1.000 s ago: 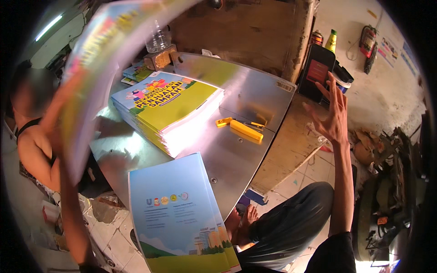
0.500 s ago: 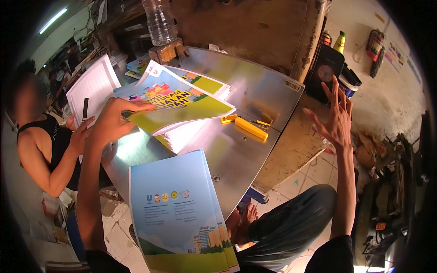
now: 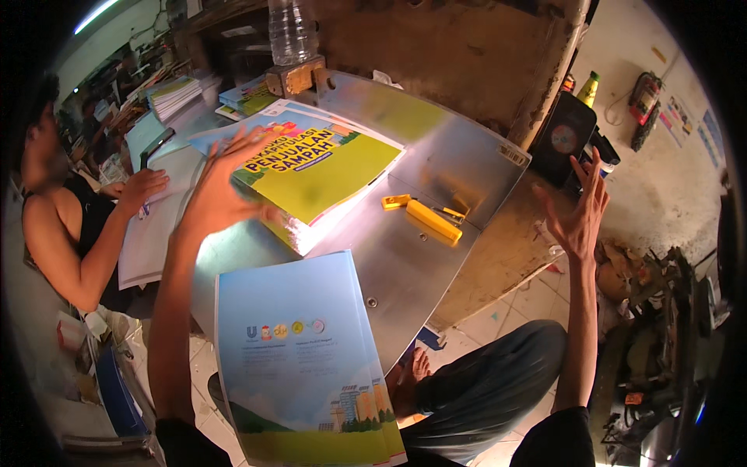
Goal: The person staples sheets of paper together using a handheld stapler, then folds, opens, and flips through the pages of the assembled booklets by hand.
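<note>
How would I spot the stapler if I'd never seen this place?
Find the shiny metal table. Just right of its booklet stack lies the stapler, opened out. Its small, plain yellow body sets it apart from that picture-covered stack.

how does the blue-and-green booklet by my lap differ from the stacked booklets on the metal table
The blue-and-green paper booklet shows small print on a mostly blue cover; the stack of yellow-green paper booklets shows large dark lettering. The booklet looks thin, the stack thick. Both covers have blue and green.
</note>
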`<move>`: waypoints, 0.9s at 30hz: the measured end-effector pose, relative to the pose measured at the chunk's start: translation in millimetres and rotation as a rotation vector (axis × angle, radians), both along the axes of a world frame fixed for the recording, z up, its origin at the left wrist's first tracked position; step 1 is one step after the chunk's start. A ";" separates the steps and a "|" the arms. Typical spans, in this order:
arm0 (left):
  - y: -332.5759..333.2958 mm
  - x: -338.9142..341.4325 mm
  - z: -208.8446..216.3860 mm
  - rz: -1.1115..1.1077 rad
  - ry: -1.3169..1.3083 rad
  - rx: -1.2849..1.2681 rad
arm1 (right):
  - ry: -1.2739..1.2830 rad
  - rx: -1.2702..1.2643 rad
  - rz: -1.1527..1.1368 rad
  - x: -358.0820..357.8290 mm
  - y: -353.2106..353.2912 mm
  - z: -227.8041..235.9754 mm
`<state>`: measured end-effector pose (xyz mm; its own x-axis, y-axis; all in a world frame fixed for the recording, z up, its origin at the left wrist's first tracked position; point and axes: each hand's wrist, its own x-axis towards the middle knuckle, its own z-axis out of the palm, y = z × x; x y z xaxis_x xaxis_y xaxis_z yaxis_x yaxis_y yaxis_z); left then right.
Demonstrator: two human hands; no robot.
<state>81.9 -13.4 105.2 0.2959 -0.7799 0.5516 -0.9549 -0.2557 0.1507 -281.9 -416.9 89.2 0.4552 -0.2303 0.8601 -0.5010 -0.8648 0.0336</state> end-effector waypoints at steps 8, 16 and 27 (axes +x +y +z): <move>-38.3 -139.9 -33.1 -0.509 -0.195 -0.345 | 0.017 0.018 -0.065 7.7 -0.4 -2.2; -65.3 -150.6 -86.6 -0.556 0.315 -0.044 | -0.084 0.006 -0.114 14.9 -7.0 29.8; -63.6 -152.8 -82.4 -0.443 0.501 0.065 | -0.093 0.021 -0.088 22.4 -16.5 31.2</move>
<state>-70.8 -76.9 22.7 0.1486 -0.9135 0.3788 -0.7903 0.1206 0.6007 -259.6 -433.3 120.3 0.3509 -0.2837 0.8924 -0.5748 -0.8176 -0.0339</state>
